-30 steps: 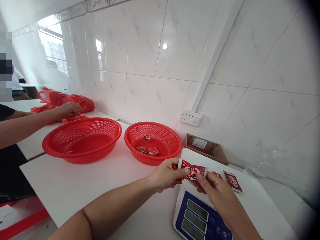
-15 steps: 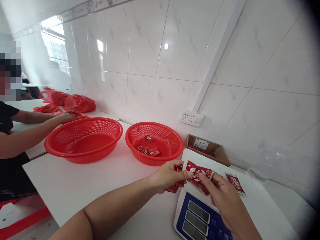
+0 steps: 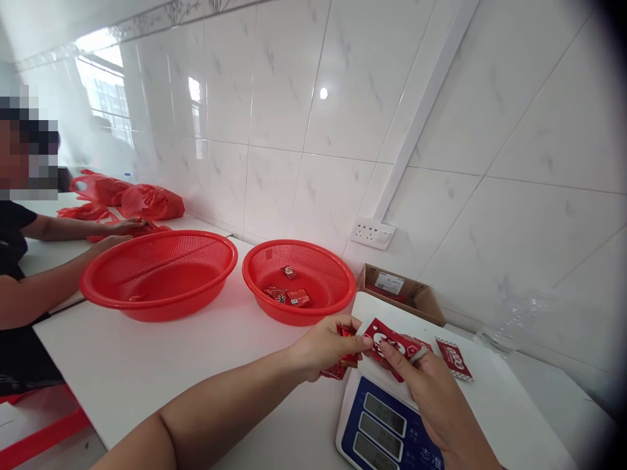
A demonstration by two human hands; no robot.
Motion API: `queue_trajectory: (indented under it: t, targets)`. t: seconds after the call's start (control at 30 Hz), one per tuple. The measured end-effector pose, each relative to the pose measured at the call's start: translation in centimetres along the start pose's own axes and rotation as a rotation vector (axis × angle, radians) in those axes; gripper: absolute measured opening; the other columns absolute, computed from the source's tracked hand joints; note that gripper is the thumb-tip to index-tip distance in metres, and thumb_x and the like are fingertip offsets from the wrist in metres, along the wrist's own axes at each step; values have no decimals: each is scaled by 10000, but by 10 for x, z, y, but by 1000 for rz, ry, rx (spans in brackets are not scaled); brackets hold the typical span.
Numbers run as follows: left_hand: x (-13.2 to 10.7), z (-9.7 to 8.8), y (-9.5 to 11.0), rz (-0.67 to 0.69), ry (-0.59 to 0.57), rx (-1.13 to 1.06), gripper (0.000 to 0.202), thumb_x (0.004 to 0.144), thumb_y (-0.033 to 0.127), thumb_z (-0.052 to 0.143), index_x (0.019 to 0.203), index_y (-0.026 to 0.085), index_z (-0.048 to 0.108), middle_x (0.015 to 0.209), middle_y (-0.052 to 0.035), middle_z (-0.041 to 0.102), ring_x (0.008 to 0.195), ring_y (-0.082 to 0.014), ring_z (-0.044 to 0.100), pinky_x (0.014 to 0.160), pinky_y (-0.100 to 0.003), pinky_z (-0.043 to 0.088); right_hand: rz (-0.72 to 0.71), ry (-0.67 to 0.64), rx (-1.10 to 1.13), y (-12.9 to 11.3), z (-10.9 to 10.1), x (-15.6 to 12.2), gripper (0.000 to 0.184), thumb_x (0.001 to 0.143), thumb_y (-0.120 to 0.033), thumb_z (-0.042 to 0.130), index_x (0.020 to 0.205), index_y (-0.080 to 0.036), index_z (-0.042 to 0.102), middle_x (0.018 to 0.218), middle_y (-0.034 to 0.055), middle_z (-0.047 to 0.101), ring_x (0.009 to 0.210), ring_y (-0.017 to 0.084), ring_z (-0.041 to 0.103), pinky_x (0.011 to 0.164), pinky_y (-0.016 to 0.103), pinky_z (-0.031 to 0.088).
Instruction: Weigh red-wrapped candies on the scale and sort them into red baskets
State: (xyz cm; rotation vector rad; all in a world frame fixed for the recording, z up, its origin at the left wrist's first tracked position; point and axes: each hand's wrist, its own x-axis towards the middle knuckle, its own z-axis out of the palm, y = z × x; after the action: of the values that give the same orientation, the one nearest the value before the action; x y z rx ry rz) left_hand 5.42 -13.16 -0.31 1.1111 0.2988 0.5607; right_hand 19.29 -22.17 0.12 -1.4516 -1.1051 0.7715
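Observation:
Above the plate of a digital scale [image 3: 379,424], my left hand [image 3: 326,349] is closed around several small red packets [image 3: 336,372]. Its thumb also touches the edge of a red packet with white print [image 3: 386,339]. My right hand [image 3: 424,375] pinches that printed packet, thumb on top and fingers underneath. More red wrapping shows just behind the right hand, partly hidden by it. To the right lies a flat red packet with checkered ends [image 3: 454,359].
Two red plastic baskets stand left of the scale; the nearer [image 3: 300,315] holds several red packets, the other [image 3: 161,307] a small piece. An open cardboard box [image 3: 431,307] and clear plastic [image 3: 519,320] line the wall. At left, a co-worker's hands touch red bags [image 3: 151,202].
The printed packet has turned slightly between my hands, and the red wrapping behind my right hand shows more. The co-worker's nearer hand has drawn down behind the basket rim. The view has shifted slightly.

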Motion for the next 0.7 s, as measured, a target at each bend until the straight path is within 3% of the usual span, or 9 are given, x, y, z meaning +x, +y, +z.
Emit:
queue_trajectory:
  t: [0.7]
  targets:
    - [1,-2,-2,-14,-5,35,374,604,407,761,772,145,554,655,3,577,491,-44,472,469,-171,339,-6,53,-25,-1,0,-1,343,681,-500,668,799,-179,698,650,35,645,650,202,574,637,313,473]
